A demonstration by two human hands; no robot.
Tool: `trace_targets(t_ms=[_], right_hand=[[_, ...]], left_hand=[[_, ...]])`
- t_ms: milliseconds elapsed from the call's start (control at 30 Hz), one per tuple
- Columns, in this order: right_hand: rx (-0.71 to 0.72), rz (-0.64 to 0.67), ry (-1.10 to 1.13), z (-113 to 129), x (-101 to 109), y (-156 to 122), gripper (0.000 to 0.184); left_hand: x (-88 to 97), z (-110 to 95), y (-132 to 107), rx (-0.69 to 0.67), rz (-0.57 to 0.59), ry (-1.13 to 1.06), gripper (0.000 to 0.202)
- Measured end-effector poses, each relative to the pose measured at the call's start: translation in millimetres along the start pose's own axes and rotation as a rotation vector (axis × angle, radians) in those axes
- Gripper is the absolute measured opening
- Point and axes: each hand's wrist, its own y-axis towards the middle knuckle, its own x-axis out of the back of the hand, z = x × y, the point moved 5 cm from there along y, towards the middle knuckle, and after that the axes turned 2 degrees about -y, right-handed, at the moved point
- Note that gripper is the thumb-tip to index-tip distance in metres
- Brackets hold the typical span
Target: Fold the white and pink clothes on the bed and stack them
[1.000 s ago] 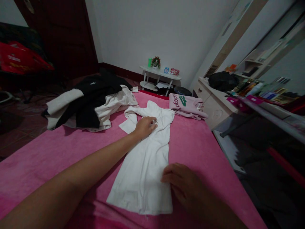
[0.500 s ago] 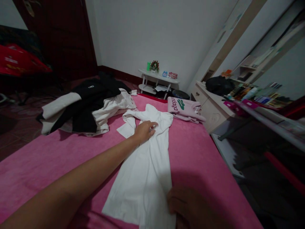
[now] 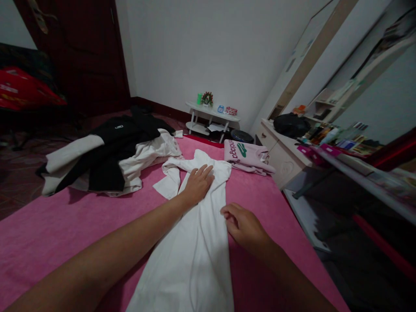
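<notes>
A long white garment with sleeves (image 3: pixel 195 260) lies lengthwise on the pink bedspread (image 3: pixel 97 234), narrowed and slightly creased, one sleeve bent out at its left. My left hand (image 3: pixel 199 184) rests flat on its upper part, fingers stretched out. Beside the garment's right edge is my right hand (image 3: pixel 243 225), its fingers loosely bent and a gap showing by the thumb. The fingertips are close to that edge; whether they touch it I cannot tell. No cloth is visibly gripped.
A heap of black and white clothes (image 3: pixel 110 156) lies on the left of the bed. At the far right corner sits a folded pink garment (image 3: pixel 247 156) with lettering. Beyond stands a small white table (image 3: pixel 211 113); a cluttered dresser (image 3: pixel 282 160) is on the right.
My right hand has moved forward along the garment's right edge from near its lower end. My left hand has flattened, its fingers now straighter. The view has shifted slightly.
</notes>
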Motion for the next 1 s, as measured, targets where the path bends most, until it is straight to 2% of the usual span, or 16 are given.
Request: trace_targets(t_ms=[100,200,400,567,733,867,1000], right_hand=[[0.113,-0.106,-0.030,-14,-10,30,0.042],[0.158,-0.119,-0.066,-23,-20,45,0.036],[0.228,-0.021,-0.100,-31,-21,42,0.024],[0.165,0.010,-0.119,-32,-13,40,0.023],[0.118,-0.163,-0.152,-34,-9,51,0.032],[0.000,-0.112,-0.308,-33,-10,56,0.013],[-0.120,-0.082,-0.454,-18,0,73,0.036]], left_hand=[[-5.1,1,1,-0.042,0.023,0.004,0.034],[-7.1,5,1,0.041,0.035,0.001,0.035],[-9.9,11,-2,0.164,0.041,0.021,0.039],[-14.7,13,-4,0.177,0.015,0.038,0.039],[-15.1,13,-6,0.202,0.000,0.043,0.039],[-14.2,14,-7,0.239,-0.015,0.065,0.041],[-12.7,14,-6,0.251,-0.012,0.069,0.041]])
